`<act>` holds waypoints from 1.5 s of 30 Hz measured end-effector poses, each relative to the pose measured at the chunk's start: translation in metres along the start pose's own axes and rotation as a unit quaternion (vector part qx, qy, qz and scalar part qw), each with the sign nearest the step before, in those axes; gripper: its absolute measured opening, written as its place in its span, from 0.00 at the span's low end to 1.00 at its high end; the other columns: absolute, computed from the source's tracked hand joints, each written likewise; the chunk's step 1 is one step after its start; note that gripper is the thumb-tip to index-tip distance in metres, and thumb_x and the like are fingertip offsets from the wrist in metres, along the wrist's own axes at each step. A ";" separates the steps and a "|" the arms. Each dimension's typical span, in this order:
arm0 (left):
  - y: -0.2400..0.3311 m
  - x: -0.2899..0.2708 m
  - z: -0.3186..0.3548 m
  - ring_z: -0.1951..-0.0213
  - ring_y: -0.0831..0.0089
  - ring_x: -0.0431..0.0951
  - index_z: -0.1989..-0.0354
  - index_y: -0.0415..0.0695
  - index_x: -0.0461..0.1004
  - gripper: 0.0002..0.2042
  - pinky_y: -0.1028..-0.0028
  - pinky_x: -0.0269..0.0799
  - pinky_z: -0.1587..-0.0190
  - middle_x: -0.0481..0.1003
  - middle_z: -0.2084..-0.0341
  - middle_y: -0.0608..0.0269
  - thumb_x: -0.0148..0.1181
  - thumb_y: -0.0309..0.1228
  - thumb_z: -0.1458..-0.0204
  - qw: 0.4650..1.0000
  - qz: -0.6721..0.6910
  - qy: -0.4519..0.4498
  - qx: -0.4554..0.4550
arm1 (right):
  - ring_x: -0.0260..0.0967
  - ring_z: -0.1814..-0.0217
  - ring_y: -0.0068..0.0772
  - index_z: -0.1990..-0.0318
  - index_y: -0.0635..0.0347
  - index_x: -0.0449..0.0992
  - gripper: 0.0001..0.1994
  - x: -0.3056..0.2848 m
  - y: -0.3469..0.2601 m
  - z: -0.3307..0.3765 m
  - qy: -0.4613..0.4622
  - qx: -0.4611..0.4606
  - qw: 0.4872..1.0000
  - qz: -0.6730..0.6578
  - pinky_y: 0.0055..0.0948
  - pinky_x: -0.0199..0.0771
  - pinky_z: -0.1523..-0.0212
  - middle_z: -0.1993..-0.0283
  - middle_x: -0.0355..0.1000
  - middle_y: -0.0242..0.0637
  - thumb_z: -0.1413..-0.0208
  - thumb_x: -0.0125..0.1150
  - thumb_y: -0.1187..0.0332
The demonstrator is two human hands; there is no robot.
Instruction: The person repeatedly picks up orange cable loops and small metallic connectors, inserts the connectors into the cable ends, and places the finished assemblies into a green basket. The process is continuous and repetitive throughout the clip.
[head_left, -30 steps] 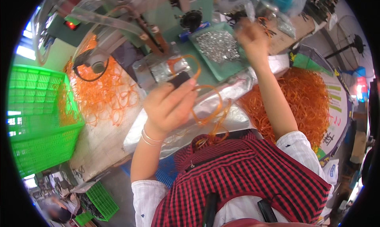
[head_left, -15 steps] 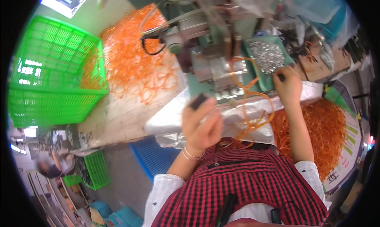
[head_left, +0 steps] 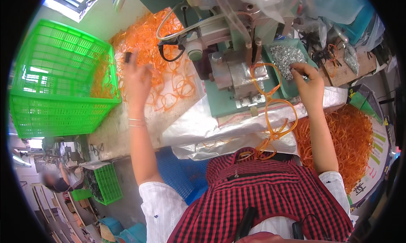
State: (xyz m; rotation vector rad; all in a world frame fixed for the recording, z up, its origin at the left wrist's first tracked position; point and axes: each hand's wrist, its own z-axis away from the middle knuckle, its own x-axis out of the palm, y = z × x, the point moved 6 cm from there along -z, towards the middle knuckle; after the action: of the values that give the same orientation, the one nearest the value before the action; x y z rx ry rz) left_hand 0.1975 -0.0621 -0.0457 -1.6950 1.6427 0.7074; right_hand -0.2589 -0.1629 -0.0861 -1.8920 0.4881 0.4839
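My left hand is stretched out over a loose pile of orange plastic loops left of the machine. Its fingers are apart, a black cover sits on one fingertip, and nothing shows in its grasp. At the green tray, my right hand has thumb and fingertips drawn together beside a heap of small silvery metal parts. Whatever they pinch is too small to make out. Joined orange loops, like spectacle frames, hang from the green bench machine toward my lap.
A green plastic crate stands at the left. A heap of orange loops fills a sack at the right. Silvery sheeting covers the bench's front edge, with a blue basket below it. A person is in the background.
My left hand has swung from the machine's front out to the left, over the orange pile. My right hand stays by the tray, its fingertips now at the metal parts. The view has shifted slightly.
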 end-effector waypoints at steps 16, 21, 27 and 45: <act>-0.037 0.007 0.046 0.68 0.63 0.79 0.68 0.34 0.77 0.09 0.68 0.75 0.62 0.79 0.68 0.57 0.59 0.29 0.41 0.951 0.096 0.058 -0.288 | 0.75 0.58 0.25 0.59 0.62 0.83 0.09 -0.049 -0.016 0.022 -0.063 0.027 0.994 -0.085 0.25 0.72 0.51 0.61 0.80 0.35 0.49 0.65 0.75; 0.032 0.027 0.039 0.67 0.74 0.79 0.63 0.37 0.72 0.03 0.75 0.75 0.63 0.77 0.69 0.60 0.56 0.24 0.38 0.805 0.430 0.162 -0.376 | 0.73 0.62 0.24 0.51 0.65 0.77 0.19 0.023 -0.092 -0.035 -0.166 -0.013 0.968 -0.189 0.24 0.72 0.56 0.64 0.78 0.33 0.53 0.67 0.73; 0.106 0.022 0.086 0.65 0.68 0.80 0.58 0.38 0.67 0.04 0.68 0.79 0.59 0.77 0.65 0.53 0.55 0.23 0.38 0.675 0.553 0.247 -0.421 | 0.73 0.63 0.21 0.47 0.70 0.70 0.24 0.041 -0.093 -0.022 -0.132 0.025 0.949 -0.286 0.22 0.70 0.59 0.68 0.76 0.32 0.54 0.67 0.75; 0.247 -0.080 -0.019 0.73 0.67 0.78 0.61 0.42 0.77 0.12 0.73 0.73 0.72 0.82 0.62 0.52 0.69 0.19 0.55 0.883 0.401 0.152 0.191 | 0.74 0.47 0.28 0.44 0.59 0.76 0.21 0.001 -0.040 -0.028 -0.082 0.036 0.966 -0.242 0.27 0.73 0.47 0.48 0.77 0.37 0.47 0.64 0.74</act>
State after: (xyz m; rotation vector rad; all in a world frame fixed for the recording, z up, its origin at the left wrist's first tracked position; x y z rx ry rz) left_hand -0.0546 -0.0227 0.0052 -0.8296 2.5463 0.4264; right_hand -0.2333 -0.1755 -0.0458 -1.8020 -0.0719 0.2871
